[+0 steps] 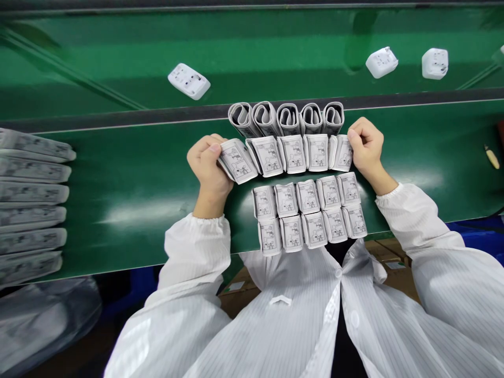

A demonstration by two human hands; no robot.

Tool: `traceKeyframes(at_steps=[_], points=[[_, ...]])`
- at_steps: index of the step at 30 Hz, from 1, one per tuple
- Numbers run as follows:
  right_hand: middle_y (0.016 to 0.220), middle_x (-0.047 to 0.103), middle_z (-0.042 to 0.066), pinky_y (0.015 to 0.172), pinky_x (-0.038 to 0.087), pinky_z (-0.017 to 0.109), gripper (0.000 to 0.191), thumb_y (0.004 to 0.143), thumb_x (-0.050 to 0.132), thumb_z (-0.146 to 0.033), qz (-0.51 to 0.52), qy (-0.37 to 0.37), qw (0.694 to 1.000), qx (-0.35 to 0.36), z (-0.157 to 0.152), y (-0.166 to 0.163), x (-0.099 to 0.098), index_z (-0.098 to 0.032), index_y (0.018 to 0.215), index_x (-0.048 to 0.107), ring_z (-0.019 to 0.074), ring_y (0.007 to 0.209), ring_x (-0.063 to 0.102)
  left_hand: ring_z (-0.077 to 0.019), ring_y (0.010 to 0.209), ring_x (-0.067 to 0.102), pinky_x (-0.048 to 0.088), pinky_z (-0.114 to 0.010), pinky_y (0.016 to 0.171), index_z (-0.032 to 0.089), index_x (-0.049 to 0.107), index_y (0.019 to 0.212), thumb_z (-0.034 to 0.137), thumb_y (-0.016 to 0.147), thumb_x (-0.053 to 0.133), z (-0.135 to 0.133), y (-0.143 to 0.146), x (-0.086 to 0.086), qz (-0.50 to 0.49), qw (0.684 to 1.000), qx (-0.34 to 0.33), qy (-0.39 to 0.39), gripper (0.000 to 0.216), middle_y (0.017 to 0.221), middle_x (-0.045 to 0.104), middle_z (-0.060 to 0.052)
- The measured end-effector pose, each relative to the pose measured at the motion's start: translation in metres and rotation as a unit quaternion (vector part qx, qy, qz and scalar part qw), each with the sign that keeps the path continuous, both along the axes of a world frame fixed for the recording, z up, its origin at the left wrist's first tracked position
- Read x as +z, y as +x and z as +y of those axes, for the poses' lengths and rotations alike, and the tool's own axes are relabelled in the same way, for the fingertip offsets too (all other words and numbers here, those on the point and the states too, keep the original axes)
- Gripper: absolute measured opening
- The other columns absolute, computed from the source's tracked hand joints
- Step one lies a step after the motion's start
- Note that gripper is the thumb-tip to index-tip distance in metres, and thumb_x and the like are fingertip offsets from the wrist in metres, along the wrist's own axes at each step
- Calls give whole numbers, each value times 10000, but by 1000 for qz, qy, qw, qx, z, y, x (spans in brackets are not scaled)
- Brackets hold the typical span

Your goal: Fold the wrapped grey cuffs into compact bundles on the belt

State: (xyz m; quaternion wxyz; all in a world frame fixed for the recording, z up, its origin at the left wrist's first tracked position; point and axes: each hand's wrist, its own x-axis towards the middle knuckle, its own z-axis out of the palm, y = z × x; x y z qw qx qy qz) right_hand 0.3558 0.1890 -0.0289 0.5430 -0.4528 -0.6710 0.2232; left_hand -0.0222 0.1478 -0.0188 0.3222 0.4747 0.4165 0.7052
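While your left hand (209,164) pinches the end pack (239,160) of a row of five folded printed packs (302,153) and your right hand (366,146) closes narrow on the row's other end, the head view shows ten flat packs (309,212) in two rows nearer you, plus five curled-end packs (286,119) just beyond. So about twenty look folded; the long flat packs (31,205) stacked at left look unfolded. Everything sits on a green conveyor belt (118,210). White plug units (189,81) lie past a dark rail (129,116); blue crates (472,228) and cardboard boxes (236,299) show below.
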Motion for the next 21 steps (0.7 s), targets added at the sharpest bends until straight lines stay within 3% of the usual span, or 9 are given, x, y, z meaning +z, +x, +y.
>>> traceKeyframes(at_steps=[6,12,21], points=[[770,523,27,813,594,491,761,1055,552,-953,-3,2,1000,3,2,3,-4,-293,701,420,229,753,565,-127,580,365,286,-330,578,225,445,583,498,908,848,-1,6,5,-22,1000,9,1,586,614,400,22],[767,525,21,808,597,483,743,1070,598,-910,16,9,1000,21,1,3,-3,-285,704,429,220,743,575,-131,609,320,303,-346,604,237,388,610,418,990,788,0,5,4,-13,1000,13,-6,581,637,370,22],[740,538,26,792,604,505,789,1023,565,-995,7,-8,1000,7,1,0,0,-298,682,418,234,726,581,-124,618,290,256,-369,622,245,385,606,499,848,850,0,4,4,-9,999,17,-29,582,644,358,25]])
